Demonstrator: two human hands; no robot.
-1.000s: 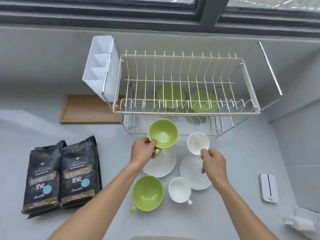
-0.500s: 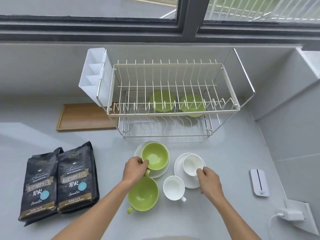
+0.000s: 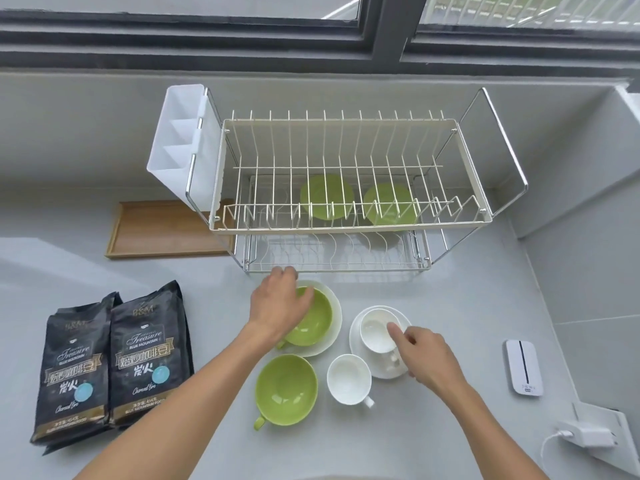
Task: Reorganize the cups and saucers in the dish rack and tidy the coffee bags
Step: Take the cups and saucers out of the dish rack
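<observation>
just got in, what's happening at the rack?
A person is pairing cups with saucers on the counter in front of the dish rack. The left hand rests on a green cup set on a white saucer; the right hand touches a white cup on another saucer. Two green saucers sit in the rack's lower tier.

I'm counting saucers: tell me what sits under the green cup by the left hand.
A white saucer lies under the green cup, its rim showing around the right side. The left hand covers the rest.
</observation>
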